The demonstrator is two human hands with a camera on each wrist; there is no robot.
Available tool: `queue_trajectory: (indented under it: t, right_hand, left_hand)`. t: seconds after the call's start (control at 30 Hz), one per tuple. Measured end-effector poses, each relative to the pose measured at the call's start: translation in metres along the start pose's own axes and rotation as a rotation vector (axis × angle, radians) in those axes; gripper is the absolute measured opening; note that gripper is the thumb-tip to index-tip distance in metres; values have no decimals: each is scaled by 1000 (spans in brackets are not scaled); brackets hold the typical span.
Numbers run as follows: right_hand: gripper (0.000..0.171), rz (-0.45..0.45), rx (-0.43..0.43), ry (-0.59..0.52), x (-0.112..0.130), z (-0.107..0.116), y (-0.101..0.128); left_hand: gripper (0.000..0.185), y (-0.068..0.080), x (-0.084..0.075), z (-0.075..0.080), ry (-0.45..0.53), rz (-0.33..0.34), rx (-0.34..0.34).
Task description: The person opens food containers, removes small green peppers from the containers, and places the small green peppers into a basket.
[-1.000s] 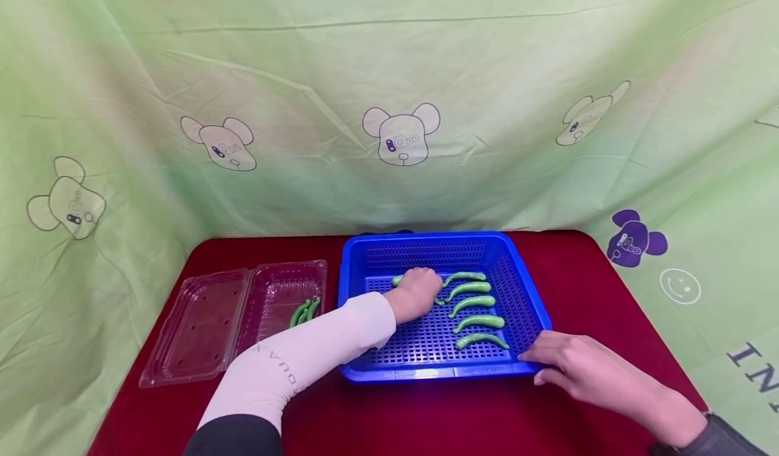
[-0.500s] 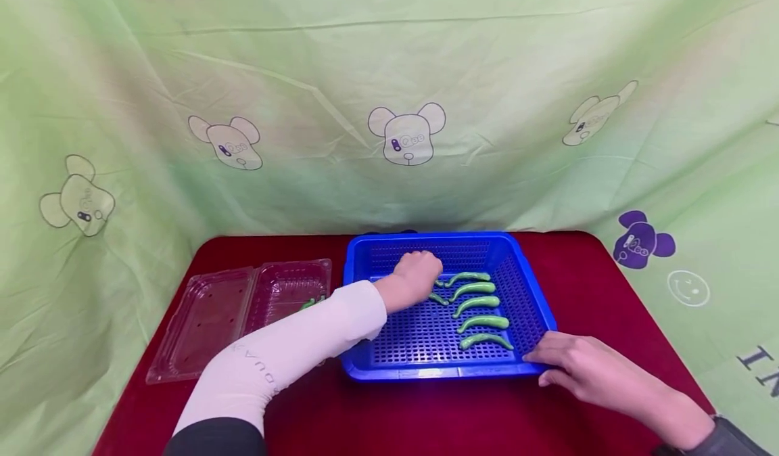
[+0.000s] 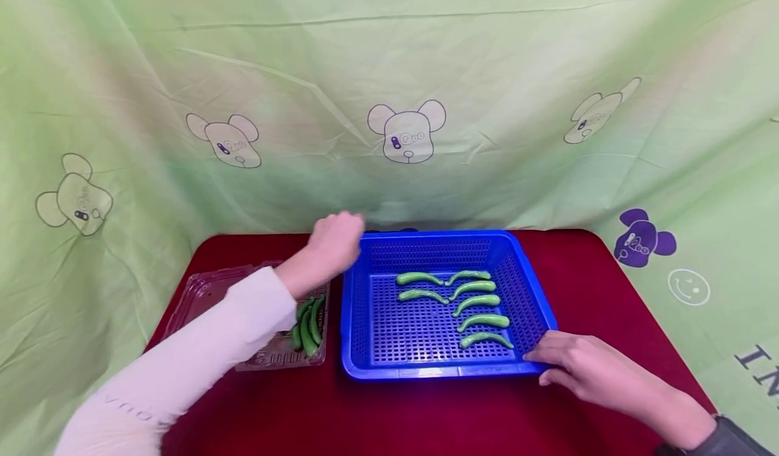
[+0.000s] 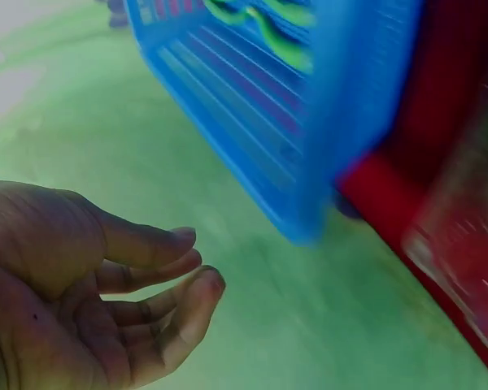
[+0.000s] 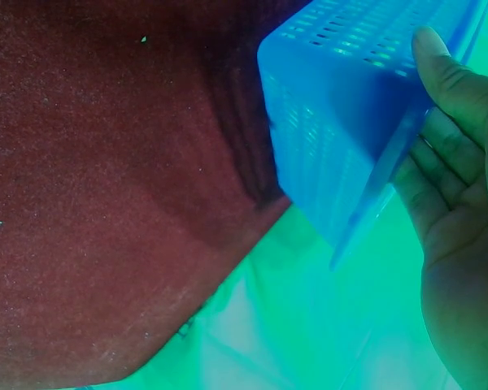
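Observation:
My left hand [image 3: 337, 241] is raised over the basket's far left corner, its fingers loosely curled around nothing, as the left wrist view shows. With thumb and fingers, my right hand [image 3: 575, 365] grips the near right corner of the blue plastic basket [image 3: 426, 373]. The thumb [image 5: 439, 61] lies against the basket's outer side in the right wrist view. Curved green peppers lie in two columns on the basket floor: two in the left column, including an upper pepper [image 3: 416, 278], and several in the right column, including a lower pepper [image 3: 485, 341].
Left of the basket, an opened clear plastic clamshell box [image 3: 282, 360] holds several darker green peppers [image 3: 309, 331], partly hidden by my left sleeve [image 3: 201, 348]. Both containers stand on a dark red cloth [image 3: 389, 415]. A light green printed curtain [image 3: 304, 138] hangs behind and beside the table.
My left hand has let go of a pepper in the basket's left column and moved up and left, out of the basket. My right hand keeps its grip on the corner.

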State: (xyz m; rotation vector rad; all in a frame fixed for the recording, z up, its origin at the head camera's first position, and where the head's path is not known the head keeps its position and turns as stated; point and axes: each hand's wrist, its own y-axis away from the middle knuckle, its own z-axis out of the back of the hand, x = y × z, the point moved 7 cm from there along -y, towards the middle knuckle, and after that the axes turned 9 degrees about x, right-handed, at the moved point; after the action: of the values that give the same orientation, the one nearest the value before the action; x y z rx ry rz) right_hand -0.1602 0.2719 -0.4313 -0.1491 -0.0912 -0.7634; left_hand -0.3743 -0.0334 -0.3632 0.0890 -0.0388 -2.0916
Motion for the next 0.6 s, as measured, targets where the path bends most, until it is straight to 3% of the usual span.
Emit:
queue_trajectory:
  t: [0.13, 0.27, 0.43, 0.6]
  right_hand:
    - [28, 10, -10, 11, 1, 1, 0]
    - [24, -3, 1, 6, 0, 1, 2]
    - [22, -5, 1, 3, 0, 0, 1]
    - [24, -3, -9, 8, 0, 0, 0]
  left_hand:
    - [6, 23, 38, -8, 13, 45, 13]
    - [3, 43, 61, -29, 38, 62, 53]
    - [12, 60, 81, -63, 120, 113, 118]
    - [17, 75, 88, -101, 222, 147, 192]
